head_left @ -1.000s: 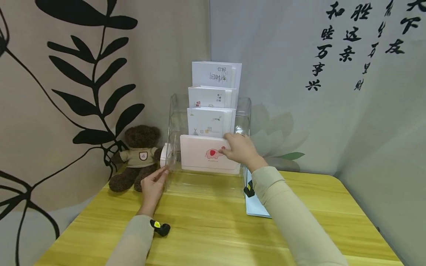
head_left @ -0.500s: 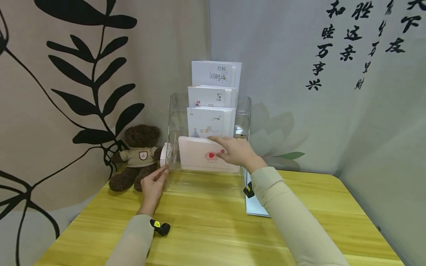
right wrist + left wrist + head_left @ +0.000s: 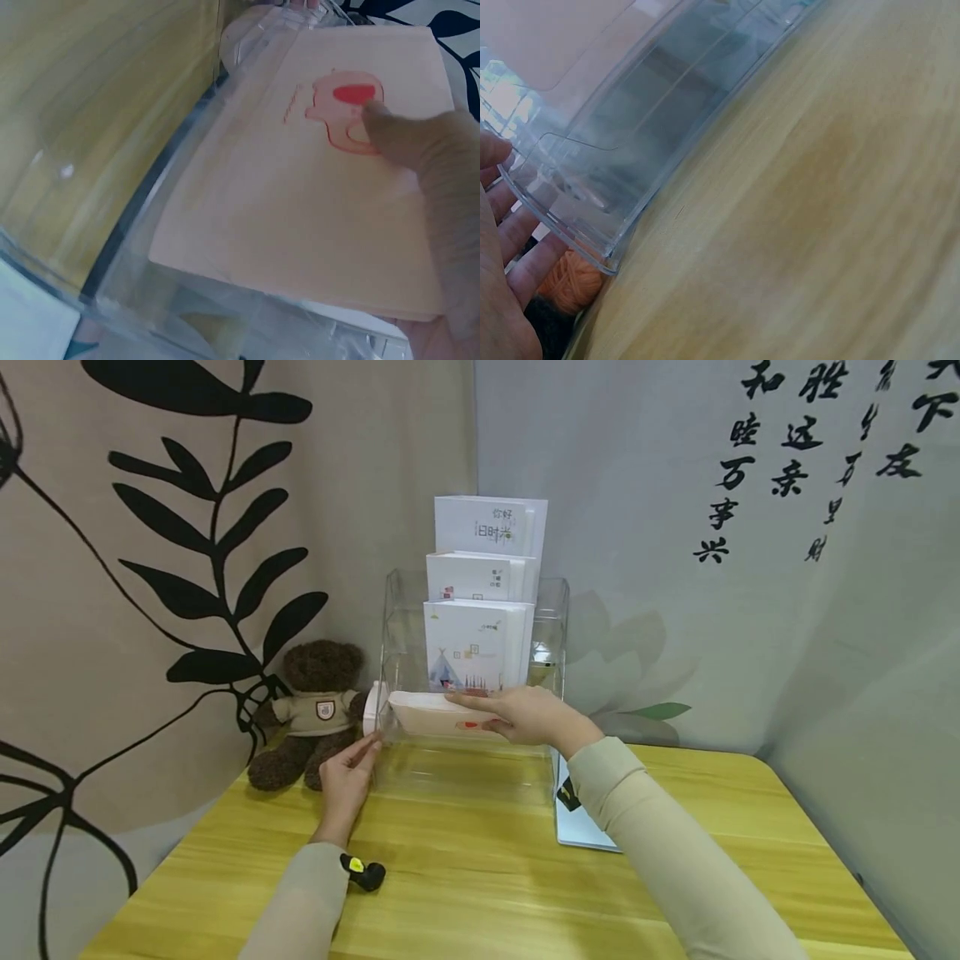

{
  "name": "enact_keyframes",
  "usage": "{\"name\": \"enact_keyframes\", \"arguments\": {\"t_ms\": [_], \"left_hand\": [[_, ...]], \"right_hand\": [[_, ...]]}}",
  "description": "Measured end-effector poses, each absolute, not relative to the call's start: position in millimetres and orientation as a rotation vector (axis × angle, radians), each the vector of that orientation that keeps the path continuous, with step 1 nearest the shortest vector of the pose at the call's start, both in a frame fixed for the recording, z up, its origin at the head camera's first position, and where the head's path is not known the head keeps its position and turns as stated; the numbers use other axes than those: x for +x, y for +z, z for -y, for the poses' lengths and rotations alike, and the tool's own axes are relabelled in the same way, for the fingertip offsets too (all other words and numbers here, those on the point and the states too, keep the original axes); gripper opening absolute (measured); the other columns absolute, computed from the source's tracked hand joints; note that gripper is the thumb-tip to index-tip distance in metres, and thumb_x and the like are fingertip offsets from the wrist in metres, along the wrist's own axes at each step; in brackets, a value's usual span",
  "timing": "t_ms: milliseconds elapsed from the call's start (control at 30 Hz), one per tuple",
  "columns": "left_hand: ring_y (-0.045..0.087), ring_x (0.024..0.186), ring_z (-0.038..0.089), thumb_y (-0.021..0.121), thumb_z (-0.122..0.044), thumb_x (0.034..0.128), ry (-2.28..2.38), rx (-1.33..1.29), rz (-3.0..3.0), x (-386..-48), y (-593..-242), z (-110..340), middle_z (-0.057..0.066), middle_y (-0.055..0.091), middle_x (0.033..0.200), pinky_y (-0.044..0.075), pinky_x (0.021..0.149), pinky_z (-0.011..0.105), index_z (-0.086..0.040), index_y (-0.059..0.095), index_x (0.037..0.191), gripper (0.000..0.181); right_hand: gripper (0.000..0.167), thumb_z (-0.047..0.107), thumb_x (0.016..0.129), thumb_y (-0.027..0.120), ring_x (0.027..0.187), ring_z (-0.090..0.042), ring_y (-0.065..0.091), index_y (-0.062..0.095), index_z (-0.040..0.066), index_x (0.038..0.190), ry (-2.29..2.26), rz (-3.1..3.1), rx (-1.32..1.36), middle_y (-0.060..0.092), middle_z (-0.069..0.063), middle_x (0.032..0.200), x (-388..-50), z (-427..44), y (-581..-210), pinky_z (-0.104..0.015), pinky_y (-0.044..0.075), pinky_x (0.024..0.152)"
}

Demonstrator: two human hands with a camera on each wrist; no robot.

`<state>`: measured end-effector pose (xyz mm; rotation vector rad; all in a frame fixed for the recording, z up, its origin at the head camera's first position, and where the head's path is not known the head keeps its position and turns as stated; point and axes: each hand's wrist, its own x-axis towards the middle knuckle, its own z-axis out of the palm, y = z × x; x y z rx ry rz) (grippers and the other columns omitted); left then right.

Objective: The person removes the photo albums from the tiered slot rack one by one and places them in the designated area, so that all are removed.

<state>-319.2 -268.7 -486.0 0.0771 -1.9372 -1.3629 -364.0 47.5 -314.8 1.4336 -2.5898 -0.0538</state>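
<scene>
A pink notebook with a red elephant on its cover sits in the lowest front tier of a clear stepped rack. My right hand grips its top edge, and the notebook leans toward me. In the right wrist view the thumb lies on the cover of the pink notebook, while the other fingers are mostly hidden behind it. My left hand holds the rack's left side edge. In the left wrist view that hand has the thumb and fingers on either side of the clear wall.
Behind, white notebooks stand in the higher tiers. A brown teddy bear sits left of the rack, beside a white object. A light-blue flat item lies at the right on the wooden table. Orange yarn shows behind the rack.
My right hand has slid left along the pink notebook's top and tipped it toward me, uncovering more of the white notebook behind. My left hand has stayed on the rack.
</scene>
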Motion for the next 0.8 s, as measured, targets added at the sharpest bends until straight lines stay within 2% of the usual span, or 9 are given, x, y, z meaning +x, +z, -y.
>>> {"name": "enact_keyframes", "arguments": {"t_ms": [67, 133, 233, 333, 500, 567, 633, 733, 800], "left_hand": [[0.067, 0.081, -0.009, 0.078, -0.021, 0.0906, -1.365, 0.072, 1.937, -319, -486, 268, 0.002, 0.077, 0.102, 0.051, 0.069, 0.008, -0.017, 0.08, 0.111, 0.021], [0.066, 0.081, -0.009, 0.079, -0.02, 0.0903, -1.369, 0.068, 1.933, -319, -486, 268, 0.002, 0.077, 0.103, 0.051, 0.069, 0.009, -0.017, 0.08, 0.111, 0.021], [0.066, 0.081, -0.01, 0.079, -0.019, 0.0901, -1.365, 0.071, 1.931, -319, -486, 268, 0.001, 0.077, 0.103, 0.051, 0.069, 0.008, -0.018, 0.08, 0.111, 0.021], [0.066, 0.08, -0.01, 0.079, -0.019, 0.0899, -1.35, 0.079, 1.942, -318, -486, 268, 0.001, 0.077, 0.101, 0.05, 0.068, 0.008, -0.019, 0.08, 0.111, 0.022], [0.065, 0.079, -0.01, 0.078, -0.022, 0.0906, -1.323, 0.066, 1.955, -318, -487, 270, 0.0, 0.077, 0.1, 0.049, 0.067, 0.008, -0.02, 0.08, 0.111, 0.021], [0.066, 0.078, -0.008, 0.078, -0.024, 0.0909, -1.32, 0.056, 1.947, -318, -487, 271, 0.0, 0.077, 0.1, 0.05, 0.066, 0.009, -0.021, 0.08, 0.111, 0.021], [0.067, 0.078, -0.007, 0.078, -0.026, 0.0908, -1.322, 0.054, 1.942, -318, -487, 271, 0.0, 0.077, 0.099, 0.05, 0.065, 0.009, -0.021, 0.081, 0.111, 0.021], [0.068, 0.078, -0.005, 0.078, -0.027, 0.0908, -1.343, 0.055, 1.941, -319, -487, 271, 0.001, 0.077, 0.099, 0.051, 0.063, 0.01, -0.021, 0.08, 0.111, 0.021], [0.068, 0.079, -0.005, 0.078, -0.027, 0.091, -1.36, 0.059, 1.944, -319, -487, 271, 0.002, 0.077, 0.1, 0.051, 0.063, 0.011, -0.021, 0.08, 0.112, 0.022]], "right_hand": [[0.076, 0.024, 0.104, 0.057, 0.05, -0.011, 0.042, 0.012, 0.052, 0.158, -0.039, 2.575, 1.442, 0.052, 0.004, 0.061, -362, -47, -318, -0.028, 0.045, 0.052], [0.076, 0.021, 0.104, 0.057, 0.048, -0.01, 0.04, 0.015, 0.051, 0.158, -0.033, 2.539, 1.433, 0.051, 0.006, 0.06, -361, -46, -321, -0.026, 0.044, 0.049], [0.073, 0.019, 0.104, 0.056, 0.048, -0.009, 0.042, 0.019, 0.05, 0.159, -0.023, 2.493, 1.406, 0.064, 0.008, 0.074, -358, -45, -325, -0.025, 0.042, 0.047], [0.069, 0.018, 0.105, 0.055, 0.048, -0.009, 0.044, 0.023, 0.048, 0.158, -0.022, 2.46, 1.383, 0.07, 0.008, 0.083, -355, -45, -327, -0.024, 0.04, 0.044], [0.069, 0.013, 0.103, 0.055, 0.044, -0.01, 0.041, 0.027, 0.046, 0.158, -0.002, 2.426, 1.328, 0.069, 0.003, 0.08, -349, -45, -327, -0.025, 0.037, 0.041], [0.069, 0.013, 0.104, 0.054, 0.043, -0.01, 0.039, 0.028, 0.047, 0.157, 0.021, 2.417, 1.31, 0.073, 0.0, 0.09, -347, -46, -325, -0.025, 0.036, 0.04], [0.069, 0.014, 0.104, 0.055, 0.043, -0.01, 0.039, 0.027, 0.048, 0.157, 0.04, 2.408, 1.298, 0.075, 0.0, 0.108, -346, -46, -323, -0.025, 0.037, 0.041], [0.07, 0.013, 0.103, 0.056, 0.044, -0.009, 0.039, 0.028, 0.049, 0.156, 0.064, 2.401, 1.292, 0.068, 0.004, 0.13, -345, -48, -321, -0.024, 0.037, 0.042], [0.071, 0.012, 0.102, 0.057, 0.044, -0.009, 0.038, 0.029, 0.049, 0.156, 0.082, 2.399, 1.289, 0.064, 0.006, 0.136, -345, -49, -321, -0.024, 0.036, 0.042]]}}
